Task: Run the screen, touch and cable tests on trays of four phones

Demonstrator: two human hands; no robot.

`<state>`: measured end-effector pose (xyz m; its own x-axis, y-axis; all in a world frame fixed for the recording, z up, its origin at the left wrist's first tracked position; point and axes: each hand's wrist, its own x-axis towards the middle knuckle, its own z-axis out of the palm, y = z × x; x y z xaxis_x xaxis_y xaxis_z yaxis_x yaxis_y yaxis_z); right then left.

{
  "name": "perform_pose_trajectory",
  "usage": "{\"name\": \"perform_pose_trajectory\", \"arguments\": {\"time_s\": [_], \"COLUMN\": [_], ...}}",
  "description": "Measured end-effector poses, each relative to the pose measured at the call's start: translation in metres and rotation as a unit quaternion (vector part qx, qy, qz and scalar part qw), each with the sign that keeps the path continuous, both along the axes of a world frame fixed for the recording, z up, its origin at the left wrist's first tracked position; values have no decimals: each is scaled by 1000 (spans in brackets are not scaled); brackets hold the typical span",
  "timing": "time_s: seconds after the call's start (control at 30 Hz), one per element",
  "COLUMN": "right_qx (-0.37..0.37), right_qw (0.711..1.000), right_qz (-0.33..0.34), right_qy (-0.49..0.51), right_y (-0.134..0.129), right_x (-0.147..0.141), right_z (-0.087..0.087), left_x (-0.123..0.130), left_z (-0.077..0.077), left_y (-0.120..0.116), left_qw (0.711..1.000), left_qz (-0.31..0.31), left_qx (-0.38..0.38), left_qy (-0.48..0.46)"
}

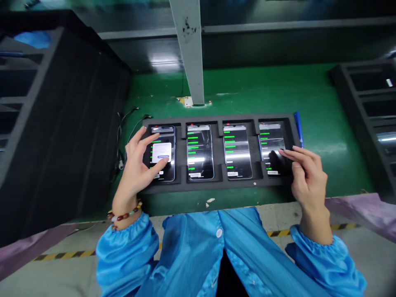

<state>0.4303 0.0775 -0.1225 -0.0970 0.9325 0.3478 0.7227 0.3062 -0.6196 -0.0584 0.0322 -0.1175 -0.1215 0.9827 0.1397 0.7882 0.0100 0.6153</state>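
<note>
Several smartphones lie face up in the slots of a black foam tray, screens lit with green text lines. Over the leftmost smartphone my left hand is spread, its thumb at a white pop-up box on the screen. My right hand is at the rightmost smartphone, with extended fingertips at its screen and the other fingers partly curled. Neither hand grips anything. Between them sit a second smartphone and a third smartphone, untouched.
A blue pen lies by the tray's right end, black cables by its left. Tall stacked black foam trays stand at left, another black tray at right. A grey metal post rises behind from the green table.
</note>
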Motion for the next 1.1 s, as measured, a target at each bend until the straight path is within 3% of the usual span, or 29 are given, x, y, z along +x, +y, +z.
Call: {"name": "perform_pose_trajectory", "arguments": {"time_s": [0.57, 1.1], "right_qx": [-15, -16], "right_qw": [997, 997], "right_qz": [79, 62], "right_qy": [-10, -39], "right_y": [-8, -5], "right_x": [9, 4], "right_z": [2, 1], "left_x": [0, 2], "left_z": [-2, -3], "left_y": [5, 4], "left_qw": [997, 997], "left_qz": [48, 50], "left_qx": [35, 44], "left_qy": [-41, -48]}}
